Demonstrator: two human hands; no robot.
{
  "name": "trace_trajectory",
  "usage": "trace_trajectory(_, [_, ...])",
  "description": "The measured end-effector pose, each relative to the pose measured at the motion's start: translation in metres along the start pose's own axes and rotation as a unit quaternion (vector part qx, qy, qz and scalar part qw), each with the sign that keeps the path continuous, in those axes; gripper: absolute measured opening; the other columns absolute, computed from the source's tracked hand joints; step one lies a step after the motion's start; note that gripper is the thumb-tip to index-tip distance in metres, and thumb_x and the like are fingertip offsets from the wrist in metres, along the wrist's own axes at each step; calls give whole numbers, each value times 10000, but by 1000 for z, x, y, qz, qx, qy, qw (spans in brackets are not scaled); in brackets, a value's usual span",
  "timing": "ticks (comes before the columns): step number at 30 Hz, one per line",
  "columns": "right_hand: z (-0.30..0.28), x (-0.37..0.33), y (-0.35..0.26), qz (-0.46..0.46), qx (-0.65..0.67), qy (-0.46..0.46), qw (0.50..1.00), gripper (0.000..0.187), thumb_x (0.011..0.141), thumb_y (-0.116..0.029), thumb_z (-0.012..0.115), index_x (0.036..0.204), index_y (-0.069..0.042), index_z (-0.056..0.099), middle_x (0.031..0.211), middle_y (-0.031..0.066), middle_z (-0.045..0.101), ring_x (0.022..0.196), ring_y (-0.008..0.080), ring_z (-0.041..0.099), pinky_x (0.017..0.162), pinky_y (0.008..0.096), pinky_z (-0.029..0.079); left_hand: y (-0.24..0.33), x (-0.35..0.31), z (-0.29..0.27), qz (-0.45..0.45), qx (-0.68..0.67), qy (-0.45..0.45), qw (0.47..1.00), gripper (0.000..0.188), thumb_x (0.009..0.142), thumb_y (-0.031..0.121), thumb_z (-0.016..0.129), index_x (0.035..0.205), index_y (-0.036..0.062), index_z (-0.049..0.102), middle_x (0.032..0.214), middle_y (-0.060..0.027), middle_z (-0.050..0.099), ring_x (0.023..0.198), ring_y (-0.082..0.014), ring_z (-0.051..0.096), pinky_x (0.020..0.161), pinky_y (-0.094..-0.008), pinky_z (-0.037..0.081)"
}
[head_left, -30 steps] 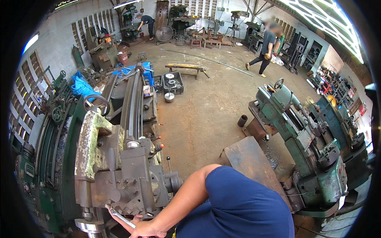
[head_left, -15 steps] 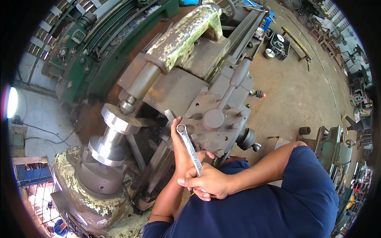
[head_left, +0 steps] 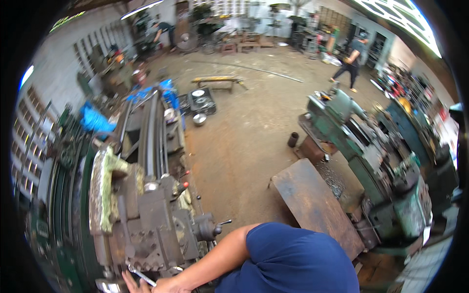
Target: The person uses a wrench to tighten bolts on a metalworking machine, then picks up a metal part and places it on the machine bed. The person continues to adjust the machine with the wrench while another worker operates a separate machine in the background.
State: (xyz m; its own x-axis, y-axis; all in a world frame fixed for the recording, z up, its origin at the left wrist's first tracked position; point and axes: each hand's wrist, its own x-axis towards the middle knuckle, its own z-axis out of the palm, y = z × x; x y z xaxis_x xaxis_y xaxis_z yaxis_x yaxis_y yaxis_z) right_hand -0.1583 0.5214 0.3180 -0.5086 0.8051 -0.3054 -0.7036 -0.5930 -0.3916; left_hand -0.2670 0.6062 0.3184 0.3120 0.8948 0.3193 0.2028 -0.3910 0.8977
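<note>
My right hand, at the bottom edge, grips a silver ring-ended wrench. The wrench slants up and left, its far end beside the lathe's tool post. Just left of it is my left hand, fingers stretched out, close to the tool post; the frame cuts off its lower part. A shiny round metal workpiece shows partly at the bottom left. Above the tool post leans its long clamping lever.
The lathe's worn, peeling tailstock stands left of the tool post. A rusty metal table and a green machine are at right. A black crate sits on the floor. One person is far right, another far left.
The view has swung up and right, showing more of the workshop. Both hands and the wrench now appear at the bottom edge. The wrench stays in my right hand.
</note>
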Motion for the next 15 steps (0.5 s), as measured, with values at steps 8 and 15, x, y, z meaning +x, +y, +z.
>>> trace_trajectory(8, [4,-25,-9,-98,1,-25,995,389,921,-365,730,701,-166,479,547,-87,360,414,49,295,378,215,239,5,24,-3,0,87,-30,996,347,926,167,681,1184,-65,666,1108,-179,715,927,-281,659,843,-391,522])
trace_trajectory(15, [4,-40,3,-112,-41,-35,992,288,996,-355,619,922,-77,605,542,-82,343,419,55,305,383,224,266,13,34,11,-57,11,-36,998,294,983,183,615,1161,-39,686,962,-144,717,728,-220,622,657,-358,516])
